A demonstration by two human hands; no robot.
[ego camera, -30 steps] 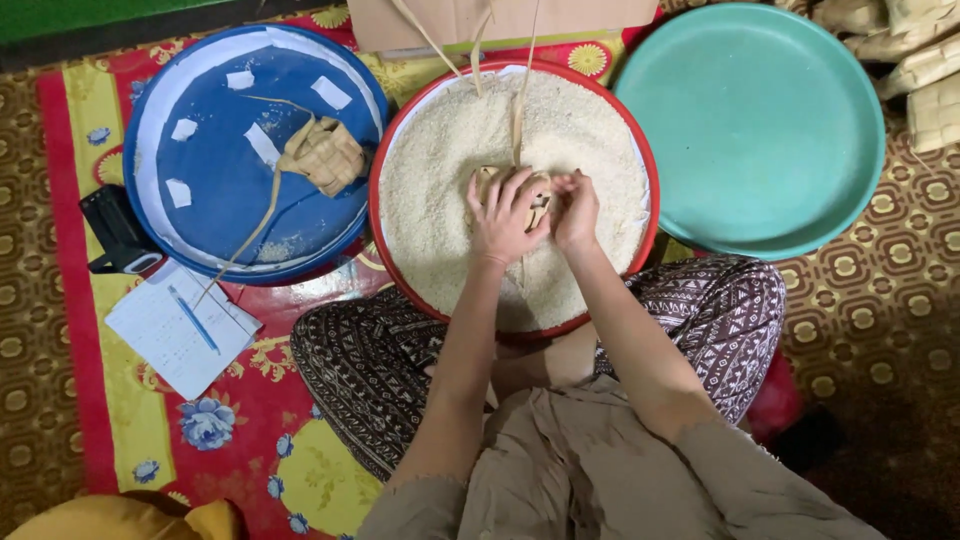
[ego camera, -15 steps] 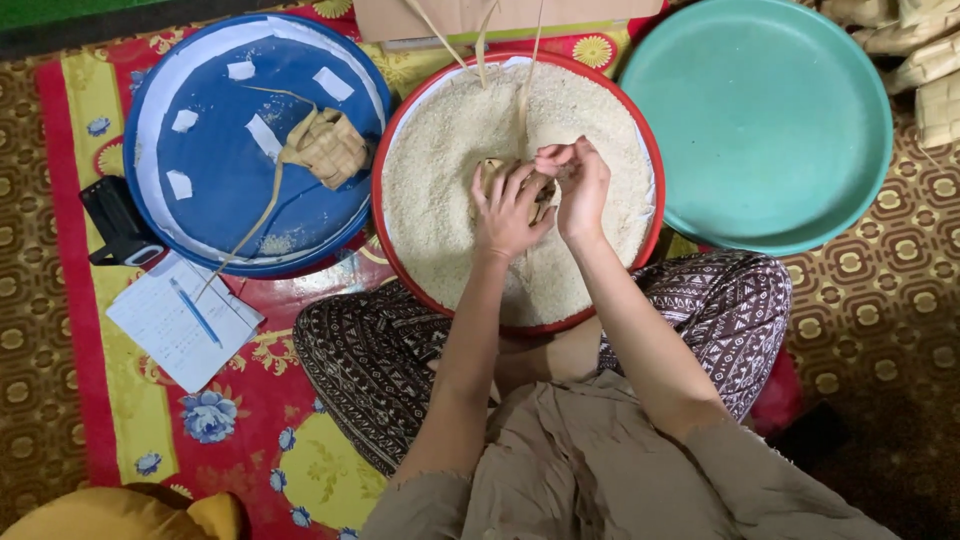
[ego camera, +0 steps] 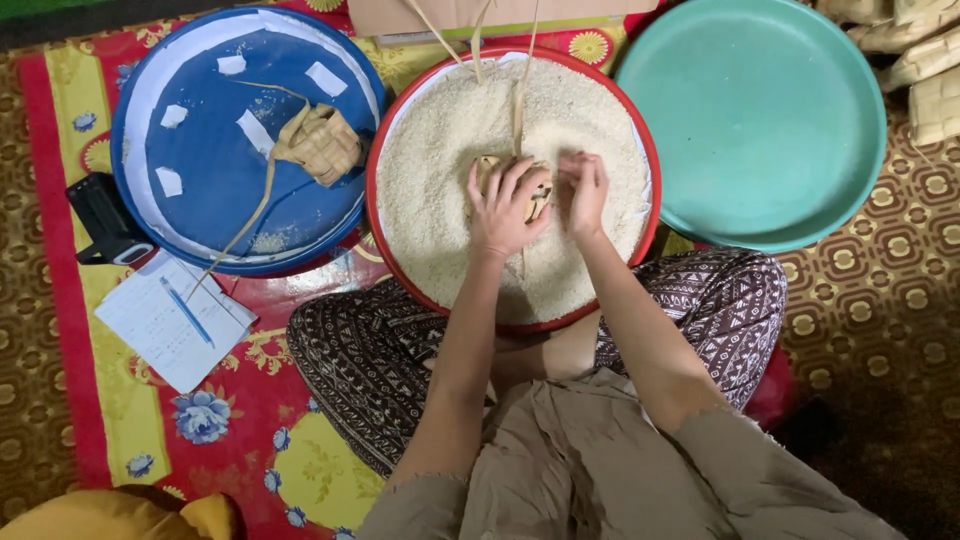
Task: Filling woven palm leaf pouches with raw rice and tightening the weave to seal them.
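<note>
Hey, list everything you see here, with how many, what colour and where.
Red-rimmed basin of white rice: one, centre, on the lap.
Woven leaf pouch in hand: one, tan, over the rice, long strips trailing up.
Blue basin: one, left of the rice, paper scraps stuck inside.
Woven pouch in blue basin: one, tan, strip trailing down-left.
Teal basin: one, upper right.
Woven pouches: several, tan, top right corner.
Paper sheet: one, white, lower left.
Blue pen: one, on the paper.
Black device: one, by the blue basin.
Floral mat: red and yellow, underneath.
Left hand: holding the pouch.
Right hand: fingers pinched beside the pouch.
</note>
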